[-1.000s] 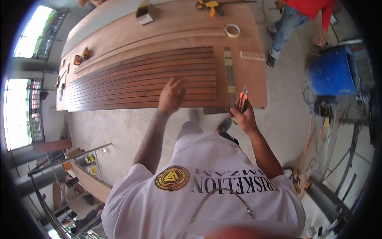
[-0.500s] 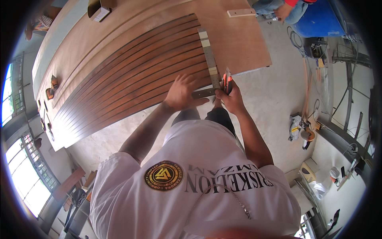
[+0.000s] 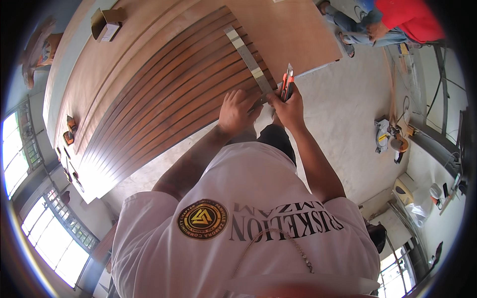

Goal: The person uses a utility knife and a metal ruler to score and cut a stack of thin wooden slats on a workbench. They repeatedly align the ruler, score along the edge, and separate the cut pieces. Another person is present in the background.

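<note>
Both hands now nearer, left hand (image 3: 237, 110) pressing one metal ruler (image 3: 248, 58), right hand (image 3: 287, 107) gripping one utility knife (image 3: 286, 83)

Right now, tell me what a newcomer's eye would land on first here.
First, the two hands at the near edge of the big wooden panel of dark slats: the left hand presses a long metal ruler laid across the slats, and the right hand grips an orange utility knife beside it. Next, a person in a red top crouches on the floor at upper right.
</note>
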Action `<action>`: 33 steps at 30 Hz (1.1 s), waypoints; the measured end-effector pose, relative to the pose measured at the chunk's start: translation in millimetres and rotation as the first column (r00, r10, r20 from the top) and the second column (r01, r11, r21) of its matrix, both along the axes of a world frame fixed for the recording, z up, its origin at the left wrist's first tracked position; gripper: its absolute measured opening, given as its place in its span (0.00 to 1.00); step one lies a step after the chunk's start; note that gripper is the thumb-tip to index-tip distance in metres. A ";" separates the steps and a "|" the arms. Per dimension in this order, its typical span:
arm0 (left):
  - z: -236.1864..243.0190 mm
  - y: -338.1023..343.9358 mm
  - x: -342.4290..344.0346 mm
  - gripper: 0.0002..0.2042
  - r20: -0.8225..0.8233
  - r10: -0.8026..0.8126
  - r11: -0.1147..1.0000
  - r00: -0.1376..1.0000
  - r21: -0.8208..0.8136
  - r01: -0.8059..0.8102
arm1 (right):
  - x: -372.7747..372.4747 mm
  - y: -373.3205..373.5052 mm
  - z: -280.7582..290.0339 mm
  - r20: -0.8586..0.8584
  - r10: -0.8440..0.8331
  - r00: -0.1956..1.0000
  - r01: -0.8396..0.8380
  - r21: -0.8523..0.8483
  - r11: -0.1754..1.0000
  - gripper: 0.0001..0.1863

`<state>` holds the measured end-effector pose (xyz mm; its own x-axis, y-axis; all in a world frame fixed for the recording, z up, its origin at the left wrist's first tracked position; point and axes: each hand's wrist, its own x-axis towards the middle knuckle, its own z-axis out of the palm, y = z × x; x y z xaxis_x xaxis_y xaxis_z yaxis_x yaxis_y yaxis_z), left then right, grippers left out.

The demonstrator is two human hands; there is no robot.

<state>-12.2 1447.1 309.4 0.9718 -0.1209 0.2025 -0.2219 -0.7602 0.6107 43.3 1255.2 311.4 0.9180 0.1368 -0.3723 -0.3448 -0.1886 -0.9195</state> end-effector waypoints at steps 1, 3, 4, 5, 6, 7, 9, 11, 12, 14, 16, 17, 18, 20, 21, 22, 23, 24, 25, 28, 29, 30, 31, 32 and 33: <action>-0.2 0.4 0.9 0.22 0.010 -0.007 1.000 1.000 0.018 0.007 | -1.7 0.1 -1.7 -0.021 -0.043 0.999 0.043 0.025 0.999 0.15; -0.2 2.3 3.2 0.23 0.009 -0.034 0.999 0.999 0.030 0.034 | -2.6 0.5 -3.7 -0.071 -0.076 0.995 0.080 0.055 0.995 0.16; -0.1 3.0 3.8 0.23 0.011 -0.043 0.999 0.999 0.026 0.043 | -3.1 0.7 -4.0 -0.094 -0.092 0.991 0.098 0.069 0.993 0.16; 0.3 3.6 4.7 0.23 -0.002 -0.047 0.999 0.999 0.026 0.047 | -2.9 1.2 -3.8 -0.116 -0.111 0.987 0.121 0.082 0.989 0.16; 0.7 4.3 5.0 0.23 -0.015 -0.046 0.999 0.999 0.018 0.046 | -3.0 1.7 -3.7 -0.138 -0.129 0.982 0.143 0.096 0.985 0.16; 1.5 4.9 5.1 0.23 -0.025 -0.048 0.999 0.999 0.006 0.048 | -3.1 2.4 -3.0 -0.161 -0.144 0.976 0.163 0.112 0.980 0.16; 2.6 6.3 6.2 0.23 -0.034 -0.053 0.998 0.998 0.011 0.054 | -3.7 4.1 -2.0 -0.162 -0.165 0.973 0.188 0.145 0.971 0.16; 2.6 8.0 7.6 0.22 -0.015 -0.063 0.998 0.998 0.006 0.063 | -4.6 5.7 -2.2 -0.158 -0.177 0.971 0.202 0.161 0.966 0.15; 1.9 8.8 8.7 0.21 0.010 -0.067 0.998 0.998 0.002 0.067 | -5.0 6.3 -2.8 -0.153 -0.178 0.972 0.202 0.163 0.966 0.15; 0.6 10.5 9.8 0.20 0.030 -0.087 0.996 0.996 0.005 0.087 | -5.6 6.3 -4.4 -0.157 -0.182 0.971 0.208 0.163 0.964 0.15; -1.3 12.1 10.8 0.20 0.031 -0.127 0.992 0.991 0.010 0.127 | -5.4 5.1 -6.5 -0.157 -0.185 0.970 0.214 0.190 0.958 0.15; -2.0 12.3 10.5 0.20 0.021 -0.119 0.993 0.993 0.021 0.119 | -5.0 4.3 -7.1 -0.162 -0.172 0.972 0.199 0.168 0.965 0.14; -2.5 12.2 9.9 0.19 0.014 -0.114 0.993 0.993 0.023 0.113 | -4.7 3.7 -7.9 -0.153 -0.150 0.977 0.176 0.172 0.969 0.14; -2.1 11.1 8.7 0.20 -0.015 -0.106 0.994 0.994 0.020 0.107 | -4.1 2.9 -9.1 -0.149 -0.136 0.979 0.162 0.178 0.971 0.14; -0.6 10.5 8.4 0.22 -0.038 -0.104 0.994 0.994 0.015 0.105 | -4.2 3.0 -9.3 -0.155 -0.143 0.978 0.171 0.181 0.969 0.14; 0.8 10.9 9.5 0.24 -0.067 -0.104 0.994 0.992 0.011 0.105 | -4.1 3.7 -9.8 -0.167 -0.149 0.975 0.179 0.181 0.967 0.14; 2.9 11.8 12.0 0.29 -0.092 -0.090 0.994 0.992 0.059 0.096 | -4.4 4.2 -10.0 -0.173 -0.158 0.972 0.189 0.179 0.966 0.14; 5.0 13.6 16.1 0.35 -0.124 -0.077 0.990 0.989 0.108 0.090 | -4.5 5.2 -10.3 -0.186 -0.166 0.968 0.199 0.174 0.964 0.14; 7.2 16.1 21.4 0.40 -0.184 -0.062 0.983 0.981 0.160 0.092 | -4.8 5.9 -10.5 -0.200 -0.173 0.964 0.208 0.169 0.963 0.14; 10.8 29.7 48.1 0.60 -0.122 -0.106 0.968 0.987 0.214 0.131 | -5.4 7.4 -11.4 -0.246 -0.199 0.949 0.250 0.197 0.948 0.13; 11.6 33.7 55.3 0.63 -0.195 -0.124 0.954 0.973 0.246 0.170 | -5.5 7.4 -11.5 -0.226 -0.192 0.955 0.237 0.195 0.952 0.13; 12.0 37.4 61.8 0.67 -0.242 -0.142 0.939 0.960 0.275 0.208 | -5.5 7.1 -11.5 -0.213 -0.180 0.960 0.221 0.187 0.957 0.14; 12.4 39.8 65.5 0.70 -0.268 -0.160 0.921 0.950 0.306 0.242 | -5.8 6.8 -11.5 -0.199 -0.174 0.965 0.210 0.181 0.961 0.14; 12.7 41.2 67.5 0.70 -0.279 -0.170 0.919 0.945 0.302 0.254 | -5.8 6.7 -11.3 -0.198 -0.178 0.964 0.214 0.179 0.960 0.13; 12.4 41.8 68.6 0.71 -0.268 -0.184 0.916 0.946 0.302 0.263 | -6.2 6.4 -11.2 -0.195 -0.187 0.963 0.222 0.176 0.959 0.12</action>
